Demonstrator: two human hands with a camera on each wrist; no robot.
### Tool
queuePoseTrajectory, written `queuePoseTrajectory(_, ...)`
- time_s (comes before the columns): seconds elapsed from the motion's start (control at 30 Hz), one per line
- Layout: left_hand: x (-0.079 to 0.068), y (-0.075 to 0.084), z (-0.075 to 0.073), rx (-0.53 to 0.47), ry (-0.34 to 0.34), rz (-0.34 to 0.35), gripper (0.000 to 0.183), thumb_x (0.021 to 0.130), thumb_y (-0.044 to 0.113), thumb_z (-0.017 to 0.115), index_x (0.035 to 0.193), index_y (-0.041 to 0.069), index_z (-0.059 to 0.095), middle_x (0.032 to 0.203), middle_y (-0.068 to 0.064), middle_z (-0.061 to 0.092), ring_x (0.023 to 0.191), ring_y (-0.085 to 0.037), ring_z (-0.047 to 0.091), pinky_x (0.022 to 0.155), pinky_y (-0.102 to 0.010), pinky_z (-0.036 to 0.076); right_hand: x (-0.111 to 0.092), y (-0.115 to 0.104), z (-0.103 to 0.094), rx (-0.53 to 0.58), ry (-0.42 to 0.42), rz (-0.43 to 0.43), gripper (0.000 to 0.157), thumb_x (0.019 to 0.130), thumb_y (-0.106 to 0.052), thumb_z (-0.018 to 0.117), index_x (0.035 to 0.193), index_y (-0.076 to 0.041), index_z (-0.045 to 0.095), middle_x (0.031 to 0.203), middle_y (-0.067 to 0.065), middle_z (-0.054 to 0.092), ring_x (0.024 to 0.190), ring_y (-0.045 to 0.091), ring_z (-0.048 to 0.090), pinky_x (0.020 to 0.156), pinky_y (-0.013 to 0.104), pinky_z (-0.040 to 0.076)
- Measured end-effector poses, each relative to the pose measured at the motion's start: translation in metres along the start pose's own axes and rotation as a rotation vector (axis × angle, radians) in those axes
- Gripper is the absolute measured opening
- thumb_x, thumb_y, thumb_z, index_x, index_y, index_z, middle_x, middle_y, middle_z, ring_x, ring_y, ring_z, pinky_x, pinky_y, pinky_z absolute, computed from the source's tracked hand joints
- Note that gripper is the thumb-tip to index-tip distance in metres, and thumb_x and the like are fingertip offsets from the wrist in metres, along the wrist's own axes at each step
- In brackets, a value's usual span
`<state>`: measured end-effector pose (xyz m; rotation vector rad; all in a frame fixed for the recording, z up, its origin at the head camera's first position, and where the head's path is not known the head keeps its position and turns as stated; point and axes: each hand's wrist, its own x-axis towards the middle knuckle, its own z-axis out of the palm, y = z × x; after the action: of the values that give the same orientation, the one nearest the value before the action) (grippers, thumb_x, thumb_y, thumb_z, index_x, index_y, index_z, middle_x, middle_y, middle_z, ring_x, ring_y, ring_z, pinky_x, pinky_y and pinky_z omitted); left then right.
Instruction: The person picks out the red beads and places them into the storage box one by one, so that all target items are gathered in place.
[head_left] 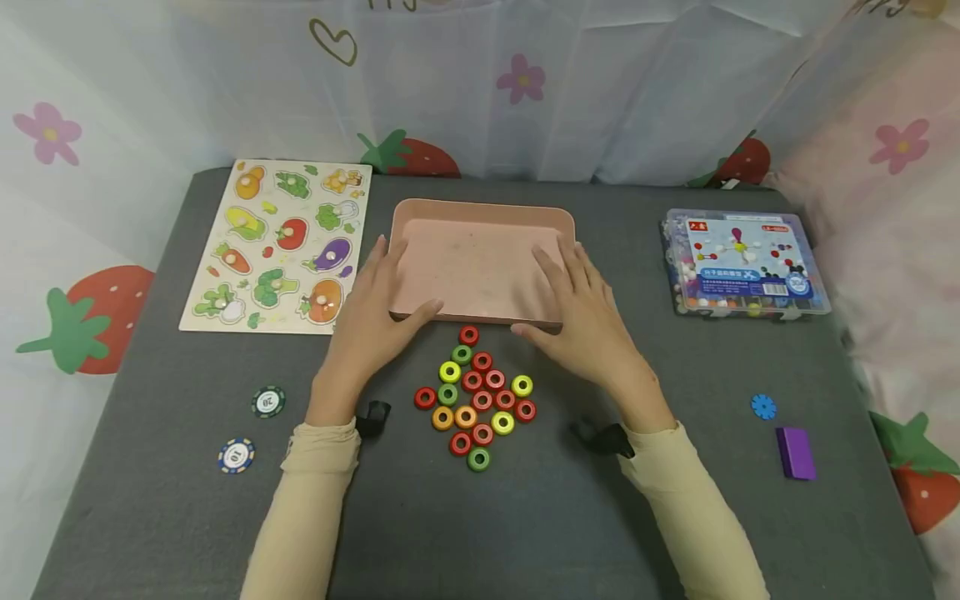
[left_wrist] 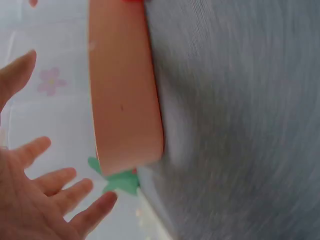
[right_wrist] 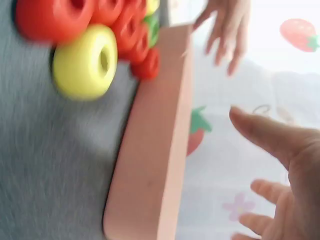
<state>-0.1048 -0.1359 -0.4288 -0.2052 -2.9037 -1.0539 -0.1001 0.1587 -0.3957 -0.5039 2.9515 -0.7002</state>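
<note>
A shallow pink tray lies on the grey table. My left hand hovers at its left end with fingers spread. Over the right end my right hand is held the same way, fingers apart. Both wrist views show the left hand and the right hand holding nothing, apart from the tray wall. Just in front of the tray sits a loose cluster of red, green, yellow and orange rings. A yellow ring shows close up in the right wrist view.
A vegetable puzzle board lies at the back left, with two poker chips nearer the front. On the right are a clear plastic box of small parts, a blue notched disc and a purple block. A curtain hangs behind.
</note>
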Motion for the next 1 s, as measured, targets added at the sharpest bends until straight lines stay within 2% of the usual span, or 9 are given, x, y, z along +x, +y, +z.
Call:
queuePoseTrajectory(0.1,-0.006,-0.001,0.001,-0.212,-0.012,-0.037,0.087,0.087,0.053,0.071,0.158,0.034,0.024,0.168,-0.002,0.017,0.153,-0.026,0.019,0.119,-0.06,0.024,-0.01,-0.006,-0.003,0.193,-0.065,-0.08,0.105,0.082,-0.046,0.081,0.158,-0.045,0.009,0.168,-0.004,0.004,0.153,0.03,0.013,0.114,0.067,0.027)
queuePoseTrajectory(0.17,-0.01,-0.003,0.002,-0.316,-0.009,-0.059,0.084,0.088,0.047,0.073,0.157,0.032,0.029,0.167,-0.003,0.018,0.153,-0.025,0.019,0.121,-0.056,0.024,-0.015,-0.009,-0.003,0.302,-0.103,-0.134,0.106,0.081,-0.04,0.084,0.158,-0.044,0.012,0.167,-0.005,0.013,0.15,0.028,0.023,0.113,0.062,0.033)
queuePoseTrajectory(0.3,-0.015,-0.008,0.006,-0.426,0.007,-0.101,0.075,0.092,0.029,0.073,0.156,0.023,0.035,0.166,-0.01,0.021,0.152,-0.027,0.024,0.118,-0.052,0.033,-0.024,-0.011,0.0,0.48,-0.182,-0.217,0.103,0.079,-0.03,0.087,0.158,-0.039,0.021,0.16,-0.004,0.03,0.14,0.023,0.042,0.112,0.051,0.04)
queuePoseTrajectory(0.4,-0.016,-0.014,0.011,-0.507,0.014,-0.142,0.068,0.095,0.017,0.07,0.155,0.016,0.037,0.163,-0.013,0.028,0.149,-0.03,0.03,0.116,-0.051,0.037,-0.029,-0.011,0.008,0.559,-0.25,-0.245,0.095,0.079,-0.028,0.087,0.155,-0.035,0.03,0.152,0.0,0.042,0.131,0.023,0.052,0.11,0.046,0.043)
queuePoseTrajectory(0.5,-0.015,-0.02,0.016,-0.585,0.035,-0.18,0.062,0.097,0.011,0.066,0.153,0.013,0.04,0.159,-0.014,0.035,0.147,-0.032,0.034,0.116,-0.051,0.035,-0.032,-0.009,0.021,0.583,-0.305,-0.245,0.083,0.081,-0.026,0.085,0.15,-0.028,0.04,0.146,0.004,0.049,0.126,0.025,0.056,0.107,0.044,0.046)
queuePoseTrajectory(0.6,-0.015,-0.025,0.019,-0.64,0.068,-0.211,0.056,0.098,0.007,0.063,0.151,0.011,0.044,0.158,-0.014,0.037,0.147,-0.031,0.034,0.118,-0.049,0.033,-0.033,-0.008,0.034,0.557,-0.324,-0.226,0.07,0.084,-0.023,0.082,0.145,-0.022,0.048,0.14,0.004,0.053,0.118,0.025,0.059,0.102,0.041,0.05)
queuePoseTrajectory(0.87,-0.016,-0.025,0.021,-0.672,0.098,-0.268,0.051,0.098,0.006,0.062,0.147,0.011,0.049,0.153,-0.01,0.047,0.143,-0.024,0.041,0.117,-0.042,0.037,-0.028,-0.009,0.059,0.404,-0.247,-0.198,0.05,0.091,-0.019,0.075,0.137,-0.017,0.056,0.116,0.002,0.063,0.097,0.015,0.062,0.083,0.033,0.055)
queuePoseTrajectory(1.0,-0.016,-0.024,0.022,-0.669,0.113,-0.272,0.05,0.098,0.005,0.063,0.146,0.011,0.05,0.151,-0.011,0.049,0.142,-0.023,0.043,0.115,-0.041,0.039,-0.026,-0.01,0.064,0.385,-0.235,-0.201,0.044,0.092,-0.019,0.073,0.134,-0.014,0.059,0.102,0.0,0.065,0.088,0.011,0.061,0.077,0.03,0.055)
